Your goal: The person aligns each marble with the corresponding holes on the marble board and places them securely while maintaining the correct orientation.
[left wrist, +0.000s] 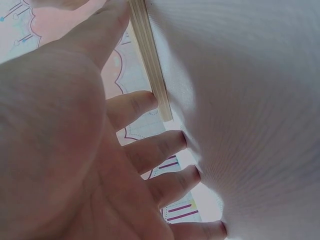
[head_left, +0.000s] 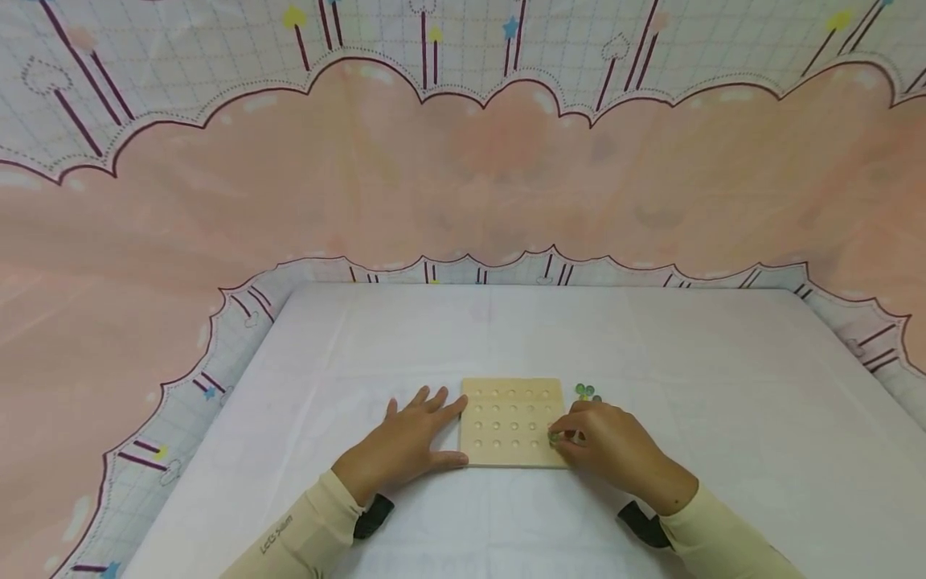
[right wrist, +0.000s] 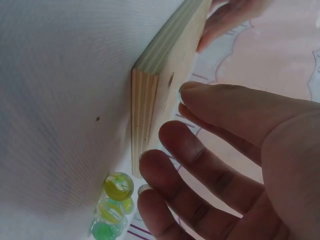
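Observation:
A pale wooden board (head_left: pixel 505 417) with rows of round hollows lies flat in the head view. My left hand (head_left: pixel 407 441) is at its left side, fingers spread, with thumb and index finger touching the edge. In the left wrist view the other fingertips meet the white cloth. Over the board's right edge, my right hand (head_left: pixel 615 450) pinches a greenish glass marble (head_left: pixel 554 438) between thumb and index finger. Its other fingers are bent and hold nothing. Several green and yellow glass marbles (right wrist: pixel 119 186) sit on the cloth just beyond the right hand, partly hidden by it in the head view.
A white cloth (head_left: pixel 362 338) covers the table. Behind it and along its sides hangs a peach and white patterned sheet (head_left: pixel 463 185). The board's layered edge (right wrist: pixel 145 105) stands slightly above the cloth in the right wrist view.

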{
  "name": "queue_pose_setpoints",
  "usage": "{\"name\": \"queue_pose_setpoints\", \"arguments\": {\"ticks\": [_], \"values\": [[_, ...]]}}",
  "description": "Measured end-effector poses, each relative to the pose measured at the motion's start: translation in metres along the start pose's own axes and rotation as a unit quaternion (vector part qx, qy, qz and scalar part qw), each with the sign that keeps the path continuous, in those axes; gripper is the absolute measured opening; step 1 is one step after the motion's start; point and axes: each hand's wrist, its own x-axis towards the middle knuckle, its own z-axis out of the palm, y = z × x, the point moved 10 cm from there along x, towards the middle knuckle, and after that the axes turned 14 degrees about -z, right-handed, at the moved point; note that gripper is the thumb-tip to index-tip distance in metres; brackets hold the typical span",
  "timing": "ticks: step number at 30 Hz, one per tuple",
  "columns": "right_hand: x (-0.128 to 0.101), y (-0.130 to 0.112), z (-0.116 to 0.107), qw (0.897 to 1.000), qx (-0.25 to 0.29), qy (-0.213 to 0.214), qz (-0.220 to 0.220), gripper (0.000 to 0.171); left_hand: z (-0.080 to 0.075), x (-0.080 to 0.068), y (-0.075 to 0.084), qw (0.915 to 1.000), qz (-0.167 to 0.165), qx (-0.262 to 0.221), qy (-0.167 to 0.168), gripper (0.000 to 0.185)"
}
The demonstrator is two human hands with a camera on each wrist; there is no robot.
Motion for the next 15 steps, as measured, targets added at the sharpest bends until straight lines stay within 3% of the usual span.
{"name": "queue_pose_setpoints", "arguments": {"ticks": [15], "values": [[0.0002, 0.0040, 0.0073, 1.000, 0.007, -0.005, 0.004, 0.016, 0.0003, 0.0038, -0.0009, 1.0000, -0.002, 0.005, 0.000, 0.085]]}}
